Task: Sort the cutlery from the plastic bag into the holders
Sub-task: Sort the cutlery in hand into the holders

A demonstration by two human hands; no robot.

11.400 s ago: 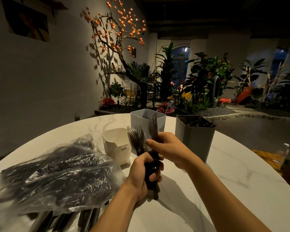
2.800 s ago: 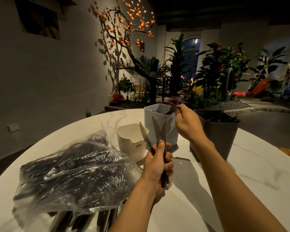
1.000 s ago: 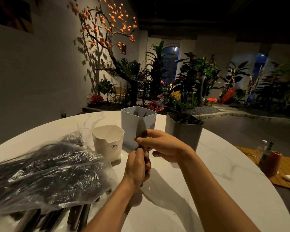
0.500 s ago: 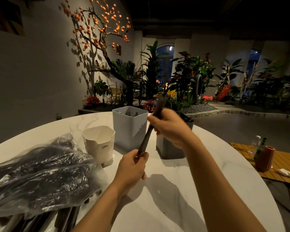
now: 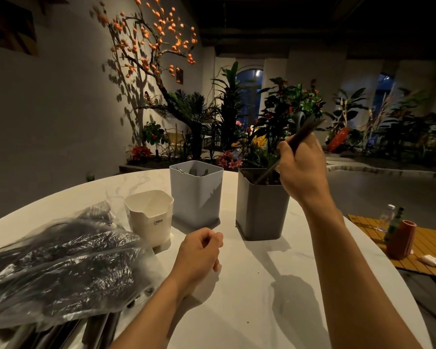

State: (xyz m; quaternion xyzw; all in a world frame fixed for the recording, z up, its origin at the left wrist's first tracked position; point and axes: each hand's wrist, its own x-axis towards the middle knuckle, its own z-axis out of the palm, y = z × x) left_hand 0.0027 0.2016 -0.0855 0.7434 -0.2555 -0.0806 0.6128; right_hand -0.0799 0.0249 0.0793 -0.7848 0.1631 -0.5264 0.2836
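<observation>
Knife tilted — blade down, handle up-right

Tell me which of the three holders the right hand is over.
The dark grey holder, rightmost of the three. The right hand lowers a dark-handled utensil into it.
</observation>
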